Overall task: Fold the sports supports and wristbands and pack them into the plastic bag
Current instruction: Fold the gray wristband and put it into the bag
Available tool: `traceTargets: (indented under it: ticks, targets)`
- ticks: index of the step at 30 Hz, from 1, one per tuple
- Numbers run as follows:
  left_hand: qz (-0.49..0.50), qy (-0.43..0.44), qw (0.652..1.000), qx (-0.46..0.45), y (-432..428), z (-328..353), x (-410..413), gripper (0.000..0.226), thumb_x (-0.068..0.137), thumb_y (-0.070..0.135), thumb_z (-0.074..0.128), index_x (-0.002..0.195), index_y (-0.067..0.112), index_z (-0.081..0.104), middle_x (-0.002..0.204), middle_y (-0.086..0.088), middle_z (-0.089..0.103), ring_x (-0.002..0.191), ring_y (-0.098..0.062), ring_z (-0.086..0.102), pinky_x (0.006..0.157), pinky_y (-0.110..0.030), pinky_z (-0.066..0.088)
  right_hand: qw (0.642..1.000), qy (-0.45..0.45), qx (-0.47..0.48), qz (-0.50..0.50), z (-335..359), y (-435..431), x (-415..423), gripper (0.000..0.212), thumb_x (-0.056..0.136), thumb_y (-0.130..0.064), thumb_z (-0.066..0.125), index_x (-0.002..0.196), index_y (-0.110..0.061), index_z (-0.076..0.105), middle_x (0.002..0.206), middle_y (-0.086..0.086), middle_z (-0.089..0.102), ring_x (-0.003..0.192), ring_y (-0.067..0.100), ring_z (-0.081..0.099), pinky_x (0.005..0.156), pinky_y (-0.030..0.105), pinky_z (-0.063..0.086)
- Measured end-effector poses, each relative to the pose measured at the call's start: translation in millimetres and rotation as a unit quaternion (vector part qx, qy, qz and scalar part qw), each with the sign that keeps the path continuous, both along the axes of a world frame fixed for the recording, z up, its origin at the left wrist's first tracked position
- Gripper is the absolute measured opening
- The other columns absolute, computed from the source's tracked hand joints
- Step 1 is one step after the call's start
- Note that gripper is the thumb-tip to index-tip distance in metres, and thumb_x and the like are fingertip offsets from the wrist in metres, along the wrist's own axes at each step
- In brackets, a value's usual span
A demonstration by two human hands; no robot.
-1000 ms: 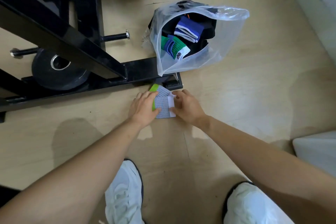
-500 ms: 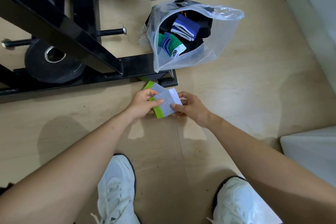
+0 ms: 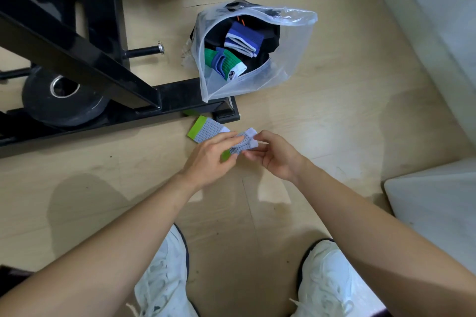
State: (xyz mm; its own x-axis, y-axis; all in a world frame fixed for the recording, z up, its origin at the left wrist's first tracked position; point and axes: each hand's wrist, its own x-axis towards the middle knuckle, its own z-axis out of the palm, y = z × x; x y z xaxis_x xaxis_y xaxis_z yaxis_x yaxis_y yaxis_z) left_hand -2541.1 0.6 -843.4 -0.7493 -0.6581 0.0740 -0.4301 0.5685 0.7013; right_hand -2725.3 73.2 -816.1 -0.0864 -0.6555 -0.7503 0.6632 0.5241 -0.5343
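My left hand (image 3: pixel 211 159) and my right hand (image 3: pixel 275 157) together pinch a grey wristband with a green edge (image 3: pixel 243 144), lifted just above the wooden floor. A second grey and green wristband (image 3: pixel 206 129) lies flat on the floor just beyond my left fingers. The clear plastic bag (image 3: pixel 291 59) stands open further away. Inside it are a blue and white wristband (image 3: pixel 243 40), a green, blue and white one (image 3: pixel 226 64) and black supports (image 3: pixel 268 33).
A black gym machine frame (image 3: pixel 77 59) with a weight plate (image 3: pixel 61 95) fills the left; its foot (image 3: pixel 226 113) sits close to the floor wristband. A white wall runs along the right and a white block (image 3: pixel 435 203) sits low right. My white shoes (image 3: pixel 164 278) are below.
Both hands have lifted one wristband off the floor and drawn it right, uncovering the second wristband that lay under it. The bag has not moved.
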Motion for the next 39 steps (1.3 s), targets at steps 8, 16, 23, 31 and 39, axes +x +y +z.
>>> traceTargets:
  ticks: [8, 16, 23, 31, 39]
  targets:
    - [0.122, 0.062, 0.959, 0.247, 2, 10, -13, 0.020, 0.081, 0.037, 0.067, 0.095, 0.026, 0.077, 0.104, 0.011, 0.073, 0.087, 0.001, 0.065, 0.082, -0.027, 0.050, 0.996, 0.075, -0.036, 0.029, -12, 5, 5, 0.018, 0.092, -0.010, 0.067, 0.109, -0.005, 0.066, 0.086, 0.010, 0.069, 0.060, 0.014, 0.063, 0.059, 0.022, 0.054]
    - [0.136, 0.046, 0.875, 0.461, -6, 21, -15, 0.021, 0.089, 0.013, 0.075, 0.100, 0.029, 0.068, 0.103, -0.009, 0.075, 0.087, -0.021, 0.069, 0.086, -0.036, 0.060, 0.995, 0.069, -0.068, -0.012, -11, 1, -1, 0.028, 0.086, 0.001, 0.071, 0.110, -0.007, 0.060, 0.089, 0.010, 0.069, 0.074, 0.018, 0.066, 0.064, 0.022, 0.055]
    - [0.243, 0.085, 0.840, 0.477, 10, 18, -26, 0.013, 0.091, 0.005, 0.071, 0.097, 0.017, 0.069, 0.087, -0.005, 0.072, 0.073, -0.018, 0.065, 0.074, -0.031, 0.059, 0.985, 0.137, -0.084, -0.070, -23, 4, 14, 0.040, 0.082, 0.001, 0.075, 0.117, -0.003, 0.055, 0.099, 0.019, 0.067, 0.086, 0.027, 0.068, 0.082, 0.039, 0.058]
    - [0.270, 0.103, 0.874, 0.392, 8, 19, -33, 0.021, 0.080, 0.023, 0.083, 0.095, 0.023, 0.069, 0.085, -0.001, 0.074, 0.071, -0.011, 0.065, 0.075, -0.034, 0.055, 0.946, 0.300, -0.117, -0.043, 4, -8, -6, 0.026, 0.089, 0.000, 0.069, 0.111, 0.002, 0.056, 0.092, 0.026, 0.067, 0.078, 0.024, 0.068, 0.064, 0.030, 0.059]
    - [0.431, 0.249, 0.866, 0.052, -31, 87, -33, 0.031, 0.081, 0.041, 0.070, 0.098, 0.023, 0.052, 0.096, 0.005, 0.055, 0.081, -0.013, 0.055, 0.073, -0.028, 0.048, 0.850, 0.453, -0.233, -0.133, 68, -68, -33, 0.022, 0.089, 0.000, 0.066, 0.098, -0.011, 0.050, 0.097, 0.017, 0.051, 0.073, 0.024, 0.066, 0.068, 0.042, 0.062]
